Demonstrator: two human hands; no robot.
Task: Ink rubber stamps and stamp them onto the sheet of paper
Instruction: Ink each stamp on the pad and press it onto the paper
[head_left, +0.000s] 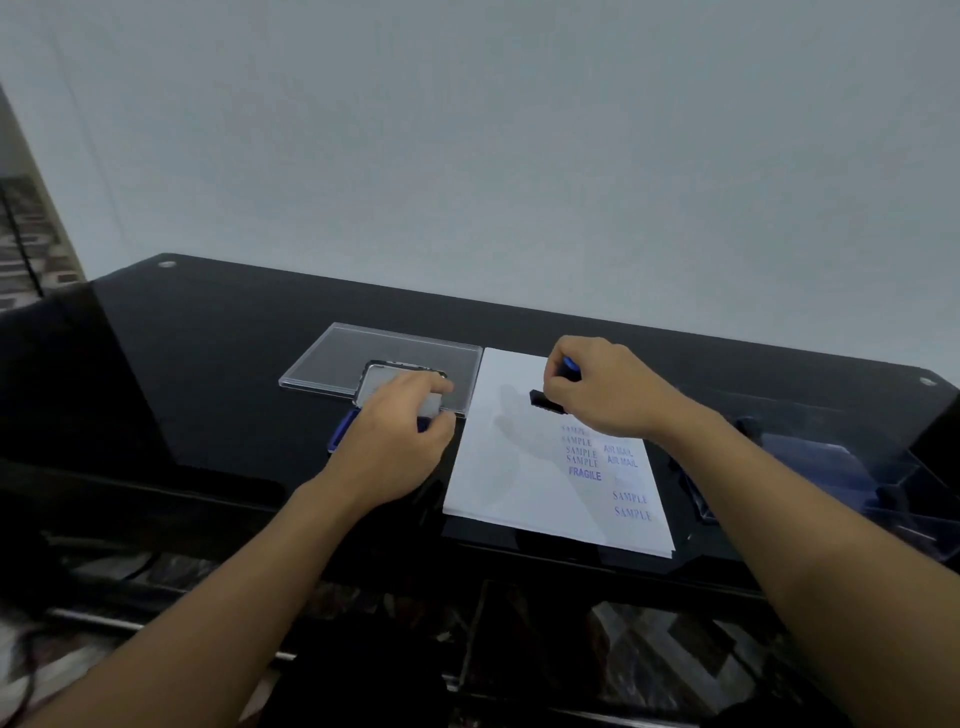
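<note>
The stamping step is judged to be in hand: a rubber stamp (546, 400) is held by the right hand (608, 396) over the far part of the sheet of paper (498, 467), its black base low over the white surface and its blue handle pointing up out of the fist. Whether the base is already pressed on the paper cannot be told. The grip of the right hand is closed, with fingers and thumb curled round the handle, the wrist is bent down, and the forearm comes in from the near right. Blue prints (584, 474) reading SAMPLE, AIR MAIL and FRAGILE are seen on the right half of the sheet, just near of the stamp, so the task is judged well under way. The ink pad (340, 431) lies just left of the sheet on the black counter (208, 338) and is grasped by the left hand (395, 441), its grip curled over the pad's metal-looking lid with the thumb on the right edge. A clear plastic tray (384, 353) lies beyond it, and a blurred clear box (810, 467) stands at the right. A level, firm press on bare paper, clear of the existing prints, is called for next, followed by a straight lift so that nothing is smeared.
</note>
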